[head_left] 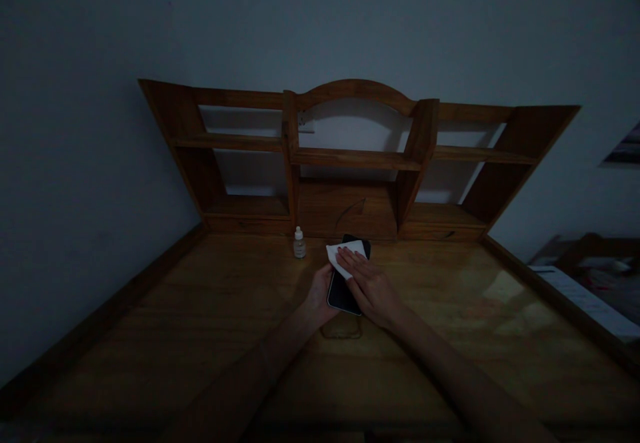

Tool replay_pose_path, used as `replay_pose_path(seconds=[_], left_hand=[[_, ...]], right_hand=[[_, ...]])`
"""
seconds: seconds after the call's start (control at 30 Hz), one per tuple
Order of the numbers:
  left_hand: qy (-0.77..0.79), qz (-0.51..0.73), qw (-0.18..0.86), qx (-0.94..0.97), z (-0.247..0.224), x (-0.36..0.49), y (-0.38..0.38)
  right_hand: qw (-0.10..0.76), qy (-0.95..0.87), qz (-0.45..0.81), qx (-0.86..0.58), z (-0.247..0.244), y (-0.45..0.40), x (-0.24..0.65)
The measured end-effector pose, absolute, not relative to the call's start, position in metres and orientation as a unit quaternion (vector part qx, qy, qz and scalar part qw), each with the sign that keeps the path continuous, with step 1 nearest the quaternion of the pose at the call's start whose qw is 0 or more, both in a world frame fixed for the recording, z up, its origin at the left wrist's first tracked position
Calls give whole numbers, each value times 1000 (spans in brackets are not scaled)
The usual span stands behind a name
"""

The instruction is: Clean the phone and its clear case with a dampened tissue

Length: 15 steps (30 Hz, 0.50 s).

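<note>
A dark smartphone (344, 295) is tilted in front of me, its lower left edge gripped by my left hand (319, 295). Across its upper screen lies a white wipe (340, 266), folded flat. My right hand (370, 286) presses on the wipe with its fingers stretched out. The phone's top end shows beyond the cloth. Beneath the phone, a clear phone case (341, 328) lies on the desk, partly covered. A small clear bottle (299, 244) with a white cap stands upright to the left of the phone's top.
The wooden desk (225, 309) has raised edges on both sides. A wooden shelf unit (350, 157) with drawers runs along its back, against the wall. A socket (302, 120) shows behind the shelf. Papers (590, 299) lie beyond the desk's right edge.
</note>
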<state>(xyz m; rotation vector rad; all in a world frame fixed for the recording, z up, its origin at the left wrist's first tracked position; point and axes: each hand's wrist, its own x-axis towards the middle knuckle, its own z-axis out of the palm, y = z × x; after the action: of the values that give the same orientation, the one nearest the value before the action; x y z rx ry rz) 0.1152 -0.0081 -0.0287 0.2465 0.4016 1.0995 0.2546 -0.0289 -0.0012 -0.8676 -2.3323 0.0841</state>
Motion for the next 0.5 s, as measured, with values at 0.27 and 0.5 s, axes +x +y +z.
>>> replay_pose_path(seconds=[0.27, 0.5], left_hand=[[200, 528, 822, 72, -28, 113, -7], [161, 484, 852, 116, -29, 106, -7]], right_hand=[[311, -900, 69, -299, 2, -33, 255], [281, -919, 118, -252, 5, -37, 255]])
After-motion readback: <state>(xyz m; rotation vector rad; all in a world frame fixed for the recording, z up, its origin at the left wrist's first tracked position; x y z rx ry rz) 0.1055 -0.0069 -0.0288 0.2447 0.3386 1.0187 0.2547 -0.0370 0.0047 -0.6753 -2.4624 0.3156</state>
